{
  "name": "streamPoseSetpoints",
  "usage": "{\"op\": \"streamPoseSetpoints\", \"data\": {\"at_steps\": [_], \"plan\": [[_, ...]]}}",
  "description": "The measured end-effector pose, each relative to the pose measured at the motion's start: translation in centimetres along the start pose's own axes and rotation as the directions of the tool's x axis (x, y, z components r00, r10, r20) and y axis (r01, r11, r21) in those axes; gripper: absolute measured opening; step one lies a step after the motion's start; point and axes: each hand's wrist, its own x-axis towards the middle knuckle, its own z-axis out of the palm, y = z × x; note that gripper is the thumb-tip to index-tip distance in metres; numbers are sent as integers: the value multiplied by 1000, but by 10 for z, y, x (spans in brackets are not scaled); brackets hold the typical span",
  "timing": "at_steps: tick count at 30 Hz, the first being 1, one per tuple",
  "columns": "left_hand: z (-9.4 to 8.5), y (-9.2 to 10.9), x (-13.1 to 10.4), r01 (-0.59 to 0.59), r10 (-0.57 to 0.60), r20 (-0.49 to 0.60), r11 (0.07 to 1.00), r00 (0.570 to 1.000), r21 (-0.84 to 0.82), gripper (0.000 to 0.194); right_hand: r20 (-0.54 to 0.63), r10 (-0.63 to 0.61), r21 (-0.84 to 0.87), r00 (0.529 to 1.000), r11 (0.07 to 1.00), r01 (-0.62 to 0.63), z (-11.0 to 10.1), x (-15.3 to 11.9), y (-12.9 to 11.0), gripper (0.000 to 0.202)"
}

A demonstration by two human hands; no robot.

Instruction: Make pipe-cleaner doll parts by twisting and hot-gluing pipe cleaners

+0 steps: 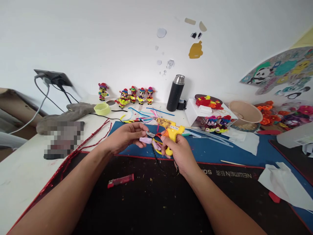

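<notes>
My left hand [133,136] is closed, its fingertips pinching a small pale purple fuzzy piece [146,140]. My right hand [178,150] is wrapped round the handle of a yellow hot glue gun [175,131]. The gun's stained barrel [163,123] points left, above the purple piece and apart from it. Between the hands lies a metal-jawed cutting tool [150,134] with red-orange and yellow handles, partly hidden by my fingers. More pale purple fuzzy pieces [156,145] show beside it. A dark cord hangs below my right hand.
A red lighter [121,180] lies on the black mat [146,209]. Glue sticks [215,135] and a wooden stick [232,162] are at right. Behind stand several small fuzzy dolls [133,94], a black thermos [175,93] and a white box [193,114]. Red tinsel stems [80,148] lie at left.
</notes>
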Motion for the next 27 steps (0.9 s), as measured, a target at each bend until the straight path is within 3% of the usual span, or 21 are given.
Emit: {"op": "streamPoseSetpoints", "data": {"at_steps": [10,17,27], "plan": [[22,-14,2,-10,14,59,998,998,-57,30,90,40,2,995,999,-40,3,-1,4,48],[32,-15,-1,-37,37,114,999,993,-5,31,67,76,-2,995,997,-76,4,-1,5,48],[11,-4,-1,-51,42,57,988,997,149,29,30,-20,119,999,993,16,-4,2,-3,41]]}}
